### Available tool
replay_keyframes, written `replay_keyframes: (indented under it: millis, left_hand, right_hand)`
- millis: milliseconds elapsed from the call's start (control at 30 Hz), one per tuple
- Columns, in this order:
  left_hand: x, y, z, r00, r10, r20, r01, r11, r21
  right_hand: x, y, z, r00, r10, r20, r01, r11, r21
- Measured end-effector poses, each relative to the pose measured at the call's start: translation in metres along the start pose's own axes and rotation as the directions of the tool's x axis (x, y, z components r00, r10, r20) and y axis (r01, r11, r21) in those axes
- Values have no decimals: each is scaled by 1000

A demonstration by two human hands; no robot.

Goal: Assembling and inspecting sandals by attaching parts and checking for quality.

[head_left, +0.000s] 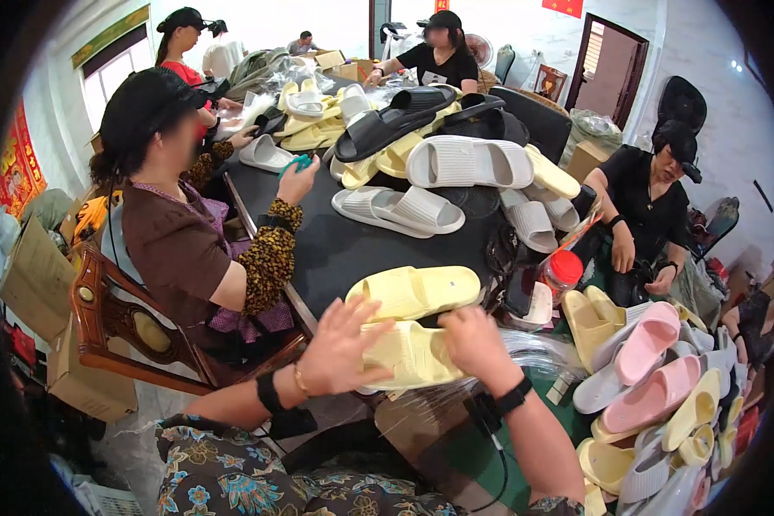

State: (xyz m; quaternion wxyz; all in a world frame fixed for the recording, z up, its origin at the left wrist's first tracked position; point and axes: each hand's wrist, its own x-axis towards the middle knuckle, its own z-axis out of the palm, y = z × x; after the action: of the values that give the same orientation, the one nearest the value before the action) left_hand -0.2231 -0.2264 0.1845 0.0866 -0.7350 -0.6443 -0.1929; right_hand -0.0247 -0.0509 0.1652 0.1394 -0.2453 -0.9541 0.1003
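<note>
Two pale yellow slippers lie side by side at the near end of the dark table (318,288). My left hand (334,351), fingers spread and slightly blurred, is at the left end of the nearer slipper (413,354). Around that slipper's right end the fingers of my right hand (482,346) are curled, partly hiding it. Just beyond, the farther slipper (443,289) rests with its strap toward the left. Clear plastic bags (537,348) lie to the right, close to my right wrist.
A heap of black, white and yellow slippers (469,162) covers the table's middle. More slippers, some pink (649,344), are piled at right. A red-lidded jar (562,271) stands nearby. Co-workers sit around the table; one at left holds green-handled scissors (297,162).
</note>
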Motion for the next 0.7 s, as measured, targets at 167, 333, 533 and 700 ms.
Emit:
replay_keyframes:
  millis: [167, 333, 533, 700]
  left_hand:
    - [-11, -12, 31, 982, -190, 10, 191, 981, -41]
    - [-2, -28, 46, 979, -193, 67, 202, 964, -172]
    - [-4, -34, 46, 988, -154, 27, 156, 973, -168]
    - [-1, -42, 43, 995, -95, -9, 89, 961, -261]
  right_hand:
    - [44, -11, -2, 922, -36, -386, 52, 998, 33]
    - [48, 1, 50, 997, 33, -69, -21, 986, 167]
    - [47, -2, 50, 991, -21, -133, 29, 998, 59]
    - [39, -19, 44, 948, 34, -318, -16, 998, 58]
